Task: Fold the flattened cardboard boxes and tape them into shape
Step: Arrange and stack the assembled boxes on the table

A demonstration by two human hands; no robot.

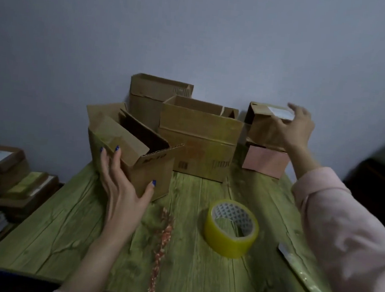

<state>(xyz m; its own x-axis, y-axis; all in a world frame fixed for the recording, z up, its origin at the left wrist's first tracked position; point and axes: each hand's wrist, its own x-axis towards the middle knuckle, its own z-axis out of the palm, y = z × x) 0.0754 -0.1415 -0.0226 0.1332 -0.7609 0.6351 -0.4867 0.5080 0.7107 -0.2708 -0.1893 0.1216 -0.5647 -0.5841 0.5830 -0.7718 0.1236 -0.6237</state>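
Note:
A small open-topped cardboard box (151,172) stands at the left of the green wooden table (97,242). My left hand (121,186) rests on its near side, fingers spread and straight. At the far right, my right hand (296,130) grips a small brown box (264,126) with a white label, sitting on top of a pink box (265,161). A roll of yellowish clear tape (231,228) lies flat on the table between my arms.
Two larger open boxes (199,141) (151,95) stand against the wall behind. A dried orange sprig (161,248) lies on the table. A strip of something pale (301,274) lies near the right edge. Stacked parcels (0,174) sit left of the table.

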